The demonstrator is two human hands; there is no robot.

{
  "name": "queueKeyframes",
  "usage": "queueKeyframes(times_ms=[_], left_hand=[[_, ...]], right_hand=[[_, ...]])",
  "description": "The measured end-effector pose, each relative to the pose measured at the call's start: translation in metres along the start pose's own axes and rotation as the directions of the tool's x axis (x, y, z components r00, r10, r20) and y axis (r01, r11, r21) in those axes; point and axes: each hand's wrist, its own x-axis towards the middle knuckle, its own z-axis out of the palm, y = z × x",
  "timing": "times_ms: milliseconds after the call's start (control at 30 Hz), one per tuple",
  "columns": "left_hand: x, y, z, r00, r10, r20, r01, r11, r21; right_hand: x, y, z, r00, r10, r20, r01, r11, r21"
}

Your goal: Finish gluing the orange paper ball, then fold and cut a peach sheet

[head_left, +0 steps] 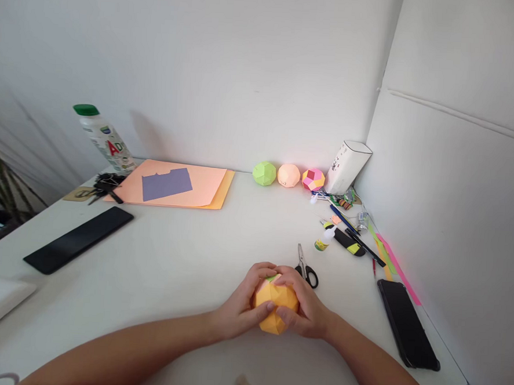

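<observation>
Between my two hands sits an orange faceted paper ball (276, 301), with a green patch showing near its top. My left hand (244, 304) wraps its left side, thumb across the front. From the right, my right hand (306, 307) closes round it, fingers over the top and thumb on the front. The ball's back and underside are hidden. Just behind my right hand lie scissors with black handles (312, 275), partly covered by the fingers.
Along the wall stand a green ball (264, 173), a peach ball (289, 175), a pink-yellow ball (313, 178) and a white box (348, 167). At right lie a cutter (347, 241) and phone (408, 324). Paper sheets (209, 184), a bottle (107, 140) and a black slab (80, 238) are left.
</observation>
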Motion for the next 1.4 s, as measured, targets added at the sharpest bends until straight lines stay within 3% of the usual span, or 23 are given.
queueKeyframes(times_ms=[1400], left_hand=[[0.0023,0.0029,0.0003,1.000,0.029,0.001,-0.029,0.998,0.049]], right_hand=[[0.0007,0.0007,-0.0013,0.999,-0.031,0.012,0.032,0.999,-0.039]])
